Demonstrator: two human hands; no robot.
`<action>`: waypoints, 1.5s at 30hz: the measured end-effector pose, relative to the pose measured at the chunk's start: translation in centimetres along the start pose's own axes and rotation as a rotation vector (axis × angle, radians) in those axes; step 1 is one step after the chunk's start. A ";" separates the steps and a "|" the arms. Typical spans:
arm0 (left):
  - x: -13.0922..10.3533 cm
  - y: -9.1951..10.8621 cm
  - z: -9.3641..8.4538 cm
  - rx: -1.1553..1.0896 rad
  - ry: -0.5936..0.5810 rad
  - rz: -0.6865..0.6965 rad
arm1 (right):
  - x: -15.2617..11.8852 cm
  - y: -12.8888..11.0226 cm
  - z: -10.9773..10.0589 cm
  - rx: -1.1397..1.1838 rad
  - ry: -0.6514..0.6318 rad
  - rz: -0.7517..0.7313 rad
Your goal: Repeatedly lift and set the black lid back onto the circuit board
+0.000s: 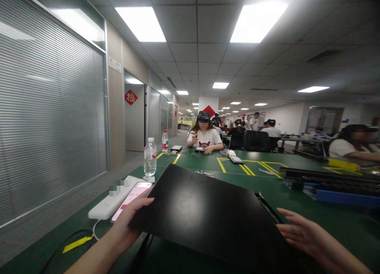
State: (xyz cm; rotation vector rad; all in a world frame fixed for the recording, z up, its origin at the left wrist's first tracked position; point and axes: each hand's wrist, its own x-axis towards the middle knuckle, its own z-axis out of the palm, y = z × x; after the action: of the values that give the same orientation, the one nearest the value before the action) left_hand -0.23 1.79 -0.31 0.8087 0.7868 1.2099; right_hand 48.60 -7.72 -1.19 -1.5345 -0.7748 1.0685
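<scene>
Beneath bright office lights [141, 24], a worker's left hand [126, 228] is clasping a broad black panel [202, 210] by one edge, holding it over a green tabletop [268, 185]; the right hand [305, 234] is flanking the opposite edge, grip wide, apparently for balance across its width.

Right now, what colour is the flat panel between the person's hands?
The flat panel is black, seen in the head view.

Flat black rectangular panel [192, 210]: smooth, semi-gloss | green tabletop [267, 187] below panel: smooth, matt | clear white-capped bottle [150, 161] beyond panel's far-left corner: glossy plastic
</scene>
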 end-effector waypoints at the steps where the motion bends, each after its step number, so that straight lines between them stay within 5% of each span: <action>1: 0.0 0.0 0.0 0.006 -0.002 0.000 | 0.0 0.1 0.0 0.016 0.016 0.031; 10: -0.9 -0.7 1.1 0.064 -0.052 0.024 | 4.1 3.2 -2.7 -0.039 0.117 -0.025; 15: -1.3 -1.1 1.8 0.088 -0.096 -0.022 | 4.1 3.0 -3.5 -0.106 0.185 -0.078; 45: -0.2 -2.8 0.9 0.131 -0.069 -0.095 | 3.8 2.0 -2.4 -0.449 0.274 -0.201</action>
State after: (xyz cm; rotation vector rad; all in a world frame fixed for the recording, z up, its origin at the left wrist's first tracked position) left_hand 1.84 1.04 -2.28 0.9054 0.8450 1.0485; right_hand 52.19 -5.77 -3.92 -1.8828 -0.9942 0.5384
